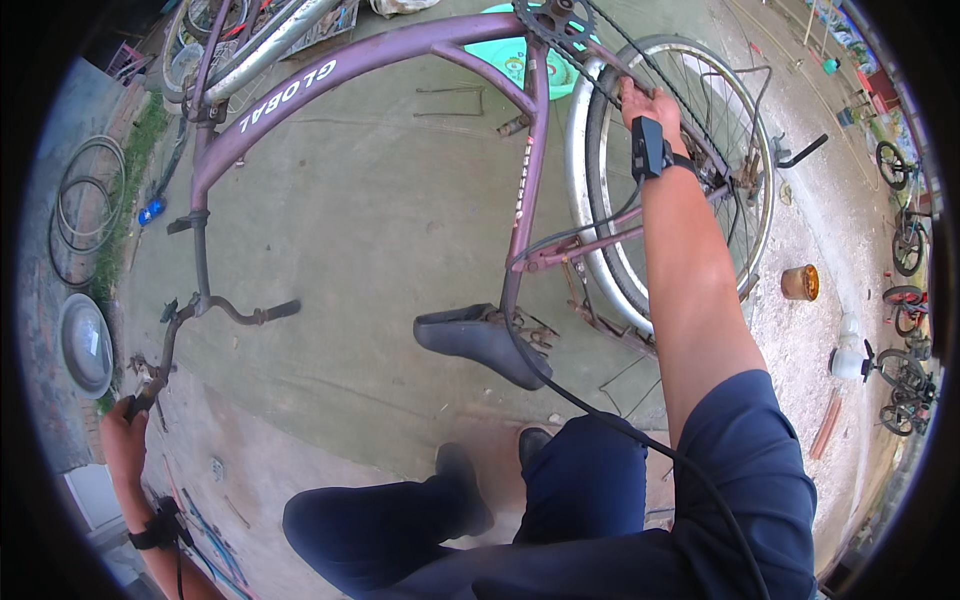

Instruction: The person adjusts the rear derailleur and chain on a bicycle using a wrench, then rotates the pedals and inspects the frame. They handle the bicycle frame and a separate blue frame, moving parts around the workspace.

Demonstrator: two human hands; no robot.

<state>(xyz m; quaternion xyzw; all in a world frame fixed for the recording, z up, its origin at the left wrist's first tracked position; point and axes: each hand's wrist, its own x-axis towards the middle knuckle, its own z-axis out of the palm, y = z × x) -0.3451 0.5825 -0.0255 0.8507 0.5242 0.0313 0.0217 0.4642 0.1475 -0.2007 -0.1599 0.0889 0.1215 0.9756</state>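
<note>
A purple bicycle frame [340, 68] stretches across the view, with its saddle [480, 340] toward my feet and its chainring [560, 22] at the far side. My left hand [124, 440] is closed around the dark grip at the left end of the handlebar [205, 300]. My right hand [652, 106] is at the rear tube beside the chain [700, 115], fingers closed on it and partly hidden. The rear wheel [590, 160], with a silver mudguard, passes beneath my right hand and forearm. A black cable runs from the device on my right wrist.
A turquoise basin [500, 58] sits beyond the frame. Bare tyres or rims [90, 195] and a metal bowl [87, 345] lie at the left. A rusty tin [800, 282] and a white container [848, 360] stand at the right, near several parked bicycles [905, 370].
</note>
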